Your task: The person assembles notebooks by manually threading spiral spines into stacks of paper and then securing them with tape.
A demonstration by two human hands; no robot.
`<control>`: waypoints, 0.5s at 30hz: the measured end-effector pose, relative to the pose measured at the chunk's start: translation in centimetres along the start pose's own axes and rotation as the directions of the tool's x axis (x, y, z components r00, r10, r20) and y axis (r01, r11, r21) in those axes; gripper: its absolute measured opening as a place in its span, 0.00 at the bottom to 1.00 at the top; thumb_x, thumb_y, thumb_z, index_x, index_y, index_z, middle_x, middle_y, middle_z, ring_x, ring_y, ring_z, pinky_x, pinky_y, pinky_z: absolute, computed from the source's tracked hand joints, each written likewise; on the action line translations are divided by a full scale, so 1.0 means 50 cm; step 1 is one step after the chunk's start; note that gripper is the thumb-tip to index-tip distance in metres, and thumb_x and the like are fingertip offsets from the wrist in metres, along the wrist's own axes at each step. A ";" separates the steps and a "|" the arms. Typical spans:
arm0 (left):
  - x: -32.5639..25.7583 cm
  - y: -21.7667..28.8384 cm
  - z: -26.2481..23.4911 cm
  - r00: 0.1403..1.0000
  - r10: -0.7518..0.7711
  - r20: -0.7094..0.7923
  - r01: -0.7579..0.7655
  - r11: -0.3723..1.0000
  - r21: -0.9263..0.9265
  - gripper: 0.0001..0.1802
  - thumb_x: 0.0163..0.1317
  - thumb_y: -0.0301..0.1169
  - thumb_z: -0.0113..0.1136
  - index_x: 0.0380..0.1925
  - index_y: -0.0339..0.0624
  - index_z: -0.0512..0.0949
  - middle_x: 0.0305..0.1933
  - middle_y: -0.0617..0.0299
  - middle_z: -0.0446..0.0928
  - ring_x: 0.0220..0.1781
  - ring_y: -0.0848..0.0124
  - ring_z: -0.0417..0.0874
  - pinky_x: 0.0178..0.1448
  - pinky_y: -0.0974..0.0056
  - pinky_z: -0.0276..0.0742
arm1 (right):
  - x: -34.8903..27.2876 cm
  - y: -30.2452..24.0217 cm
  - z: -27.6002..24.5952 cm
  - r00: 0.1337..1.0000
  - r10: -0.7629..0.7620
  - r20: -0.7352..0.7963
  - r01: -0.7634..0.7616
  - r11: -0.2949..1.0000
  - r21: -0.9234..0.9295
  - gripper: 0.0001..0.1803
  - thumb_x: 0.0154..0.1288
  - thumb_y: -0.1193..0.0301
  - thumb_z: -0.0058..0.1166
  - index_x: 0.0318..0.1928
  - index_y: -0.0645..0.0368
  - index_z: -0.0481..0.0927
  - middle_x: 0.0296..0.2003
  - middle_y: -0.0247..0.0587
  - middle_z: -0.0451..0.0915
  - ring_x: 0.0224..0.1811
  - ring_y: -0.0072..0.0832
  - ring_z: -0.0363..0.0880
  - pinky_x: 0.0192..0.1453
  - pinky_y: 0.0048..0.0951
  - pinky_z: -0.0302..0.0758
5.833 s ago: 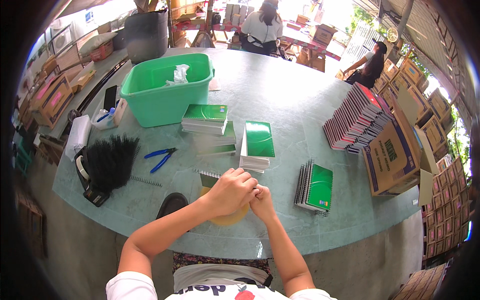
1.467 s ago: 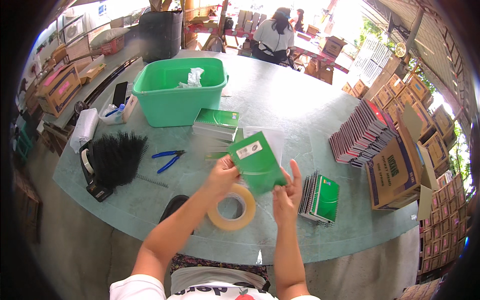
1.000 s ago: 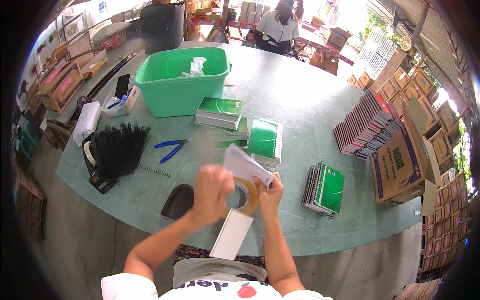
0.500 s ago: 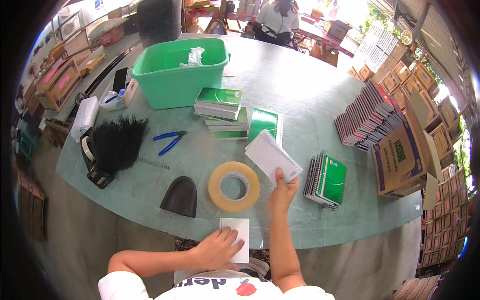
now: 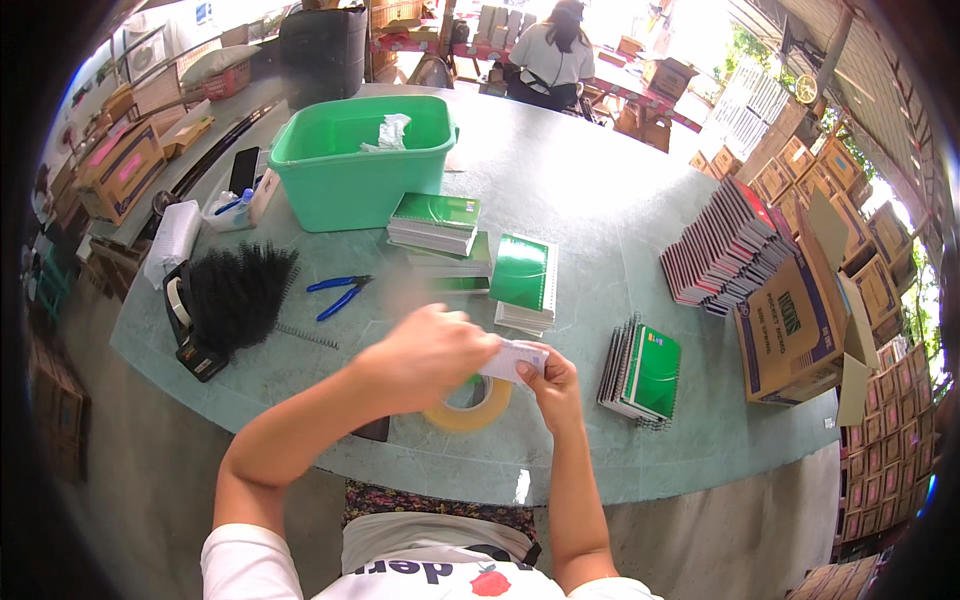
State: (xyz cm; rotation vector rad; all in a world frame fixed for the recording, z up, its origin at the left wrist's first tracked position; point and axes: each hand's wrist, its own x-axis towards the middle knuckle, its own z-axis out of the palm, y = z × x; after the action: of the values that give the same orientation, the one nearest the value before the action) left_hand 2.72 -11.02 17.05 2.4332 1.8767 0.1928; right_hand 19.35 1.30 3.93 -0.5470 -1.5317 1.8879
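In front of my chest, over the tape roll, both hands hold a small white lined memo pad (image 5: 515, 360) without a visible cover, seen nearly edge-on. My right hand (image 5: 555, 388) grips its right end, thumb on top. My left hand (image 5: 425, 350), slightly blurred, is closed at its left end. Beneath them lies a wide roll of clear tape (image 5: 485, 412), partly hidden. Beyond the hands stand stacks of green-covered pads (image 5: 436, 215) and a further green stack (image 5: 524, 275). Spiral-bound green notebooks (image 5: 652, 370) sit to the right.
At left are blue cutters (image 5: 340, 292), a heap of black wire spirals (image 5: 235, 295) and a tape dispenser (image 5: 200, 355). A green tub (image 5: 360, 180) stands at the back. Red-covered notebooks (image 5: 725, 245) and an open carton (image 5: 795, 325) occupy the right. A person (image 5: 553, 60) sits far off.
My left hand has risen from the white pad at the table's front edge to the pad in my right hand. That pad has come nearer and tilted. The front-edge pad is no longer visible there.
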 end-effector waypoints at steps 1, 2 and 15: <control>0.035 0.004 0.035 0.999 0.020 -0.026 -0.019 0.999 0.047 0.14 0.47 0.25 0.60 0.37 0.41 0.73 0.39 0.54 0.74 0.41 0.60 0.77 0.47 0.59 0.71 | 0.001 0.000 0.006 0.999 0.022 0.040 -0.021 1.000 -0.003 0.14 0.58 0.81 0.57 0.46 0.65 0.76 0.41 0.36 0.80 0.42 0.19 0.77 0.44 0.21 0.74; 0.063 -0.001 0.069 0.997 0.055 -0.051 -0.050 0.994 0.095 0.14 0.47 0.26 0.60 0.37 0.42 0.73 0.41 0.54 0.74 0.42 0.60 0.76 0.48 0.59 0.69 | -0.004 0.003 0.002 0.999 -0.003 0.053 0.009 0.994 -0.105 0.14 0.57 0.80 0.58 0.45 0.65 0.77 0.40 0.35 0.80 0.41 0.19 0.77 0.44 0.21 0.74; -0.036 -0.095 0.209 0.813 -0.564 -0.142 0.039 0.296 -0.955 0.16 0.44 0.15 0.68 0.33 0.39 0.76 0.34 0.62 0.81 0.39 0.75 0.79 0.46 0.69 0.74 | 0.025 0.009 0.029 0.989 -0.145 0.004 0.144 0.982 -0.120 0.15 0.54 0.81 0.61 0.44 0.63 0.78 0.36 0.35 0.82 0.39 0.19 0.78 0.45 0.21 0.75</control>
State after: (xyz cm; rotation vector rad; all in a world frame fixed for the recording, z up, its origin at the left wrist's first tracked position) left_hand -0.85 -11.26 6.01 1.1908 1.5543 1.4830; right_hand 17.39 1.09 3.95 -0.4796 -1.6444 1.6920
